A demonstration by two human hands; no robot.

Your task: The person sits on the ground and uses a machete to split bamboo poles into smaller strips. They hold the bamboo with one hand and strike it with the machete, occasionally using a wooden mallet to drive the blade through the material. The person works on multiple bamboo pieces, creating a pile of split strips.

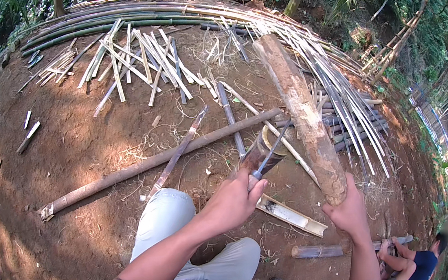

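Your left hand [233,199] is closed around the handle of a knife [273,149], whose blade slants up and to the right across the open end of a bamboo tube [253,154]; you can't tell from here whether the edge touches the rim. Your right hand [348,211] is wrapped round the lower end of a thick log [303,113], which points up and away from you, to the right of the tube. Between your hands, a split half of bamboo [290,215] lies hollow side up on the brown ground [77,140]. Beyond your left hand, a long pole [157,161] lies crosswise, with pale strips [164,55] scattered farther off. At lower right sits another person [425,265].
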